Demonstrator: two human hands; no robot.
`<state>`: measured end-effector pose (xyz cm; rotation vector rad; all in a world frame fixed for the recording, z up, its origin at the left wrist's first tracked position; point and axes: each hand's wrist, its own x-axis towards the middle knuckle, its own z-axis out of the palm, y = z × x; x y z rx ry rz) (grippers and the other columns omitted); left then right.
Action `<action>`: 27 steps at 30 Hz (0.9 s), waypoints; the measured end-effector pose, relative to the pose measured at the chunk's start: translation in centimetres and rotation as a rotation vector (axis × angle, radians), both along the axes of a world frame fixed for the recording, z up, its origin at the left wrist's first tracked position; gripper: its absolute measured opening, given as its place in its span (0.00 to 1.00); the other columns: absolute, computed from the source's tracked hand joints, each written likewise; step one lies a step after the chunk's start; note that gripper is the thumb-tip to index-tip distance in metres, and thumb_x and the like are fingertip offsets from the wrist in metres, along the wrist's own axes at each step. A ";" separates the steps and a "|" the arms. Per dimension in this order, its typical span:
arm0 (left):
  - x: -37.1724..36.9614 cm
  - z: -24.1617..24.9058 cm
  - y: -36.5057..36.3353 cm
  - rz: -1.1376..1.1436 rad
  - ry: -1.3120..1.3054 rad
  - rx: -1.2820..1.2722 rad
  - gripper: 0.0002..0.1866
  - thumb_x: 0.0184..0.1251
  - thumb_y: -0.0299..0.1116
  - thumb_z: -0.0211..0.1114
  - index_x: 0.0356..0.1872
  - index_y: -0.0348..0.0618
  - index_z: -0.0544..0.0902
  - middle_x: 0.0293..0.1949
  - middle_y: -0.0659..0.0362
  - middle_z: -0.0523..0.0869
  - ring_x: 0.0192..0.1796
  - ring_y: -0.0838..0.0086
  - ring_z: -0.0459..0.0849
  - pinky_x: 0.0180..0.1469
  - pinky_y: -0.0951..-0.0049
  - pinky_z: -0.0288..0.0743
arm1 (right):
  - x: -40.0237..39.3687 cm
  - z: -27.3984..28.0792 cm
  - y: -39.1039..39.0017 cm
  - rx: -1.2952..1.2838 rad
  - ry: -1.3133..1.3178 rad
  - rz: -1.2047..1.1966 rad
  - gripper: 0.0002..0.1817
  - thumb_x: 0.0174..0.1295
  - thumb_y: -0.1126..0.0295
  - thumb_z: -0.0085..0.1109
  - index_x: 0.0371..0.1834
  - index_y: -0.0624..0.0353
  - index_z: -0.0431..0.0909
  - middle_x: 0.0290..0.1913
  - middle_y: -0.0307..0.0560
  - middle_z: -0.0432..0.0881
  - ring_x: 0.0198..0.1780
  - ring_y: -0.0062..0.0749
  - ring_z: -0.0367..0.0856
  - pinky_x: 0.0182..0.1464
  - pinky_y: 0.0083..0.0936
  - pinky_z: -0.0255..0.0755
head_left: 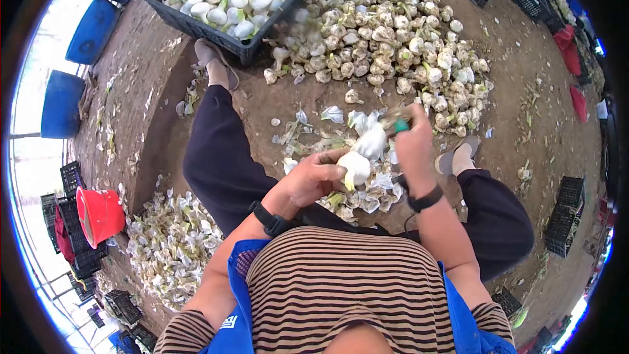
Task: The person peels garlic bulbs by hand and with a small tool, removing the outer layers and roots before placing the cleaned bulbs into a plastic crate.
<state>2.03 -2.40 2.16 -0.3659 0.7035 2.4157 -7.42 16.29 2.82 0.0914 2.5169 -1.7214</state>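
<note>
My left hand (318,176) is closed round a white garlic bulb (356,169), which has a pale green-yellow tip pointing down towards me. White papery skin (372,141) shows just above the bulb, blurred, between my two hands. My right hand (414,147) is closed on a small tool with a green part (401,126); the rest of it is blurred and partly hidden by my fingers. Loose garlic skins (380,193) lie on the ground below both hands.
A large heap of unpeeled garlic bulbs (386,33) lies ahead. At its left stands a black crate (246,51) of cleaned white bulbs. Discarded skins (170,242) are piled at my left, near a red bucket (101,215). Blue barrels (62,105) stand farther left; a black crate (563,216) is at right.
</note>
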 end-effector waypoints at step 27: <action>0.3 -1.1 0.2 0.271 0.010 -0.151 0.28 0.62 0.39 0.65 0.60 0.43 0.65 0.53 0.58 0.76 0.56 0.67 0.76 0.58 0.63 0.71 | 3.1 2.1 0.2 0.090 -0.205 0.579 0.20 0.54 0.78 0.57 0.52 0.56 0.74 0.38 0.44 0.82 0.43 0.32 0.80 0.44 0.30 0.72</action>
